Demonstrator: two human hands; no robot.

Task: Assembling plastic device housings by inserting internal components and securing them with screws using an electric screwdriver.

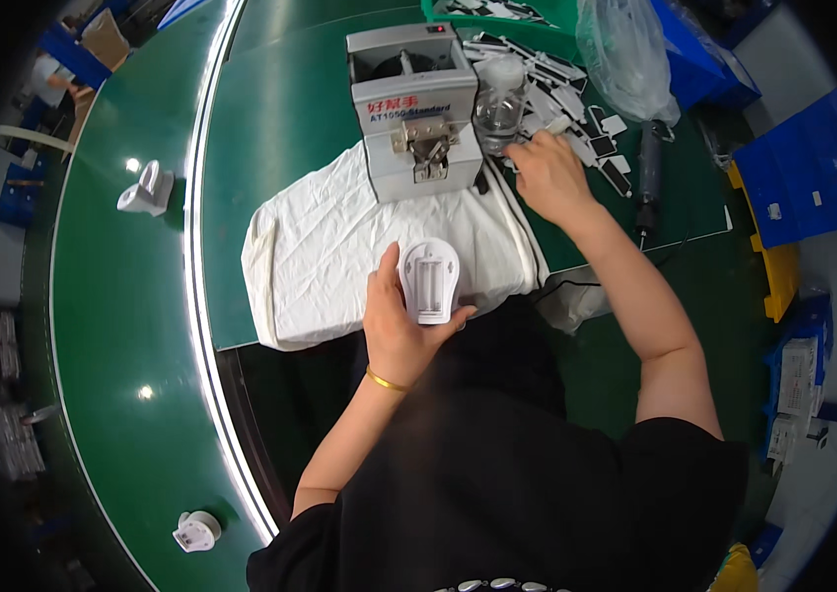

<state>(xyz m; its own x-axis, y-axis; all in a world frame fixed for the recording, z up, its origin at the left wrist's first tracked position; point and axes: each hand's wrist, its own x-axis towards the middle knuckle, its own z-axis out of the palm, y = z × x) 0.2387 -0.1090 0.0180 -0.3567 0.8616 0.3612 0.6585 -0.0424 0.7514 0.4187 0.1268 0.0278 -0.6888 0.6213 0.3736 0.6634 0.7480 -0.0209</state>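
Note:
My left hand point(400, 321) holds a white plastic housing point(429, 283) between thumb and fingers. Its rounded end points away from me, and an open battery compartment faces up. Beneath it lies a white cloth point(315, 257). My right hand point(548, 173) reaches to the near edge of a pile of small white and black parts point(564, 99), beside a clear jar point(499, 113). Its fingers are bent together; whatever they pinch is hidden. Left of the jar, a grey screw feeder point(413, 113) stands at the cloth's far edge.
An electric screwdriver point(649, 178) lies right of the parts. Behind them are a green bin point(546, 22) and a clear plastic bag point(625, 59). On the green conveyor point(122, 326) at left sit a white part point(148, 190) and another white housing point(197, 531). Blue bins point(803, 173) stand far right.

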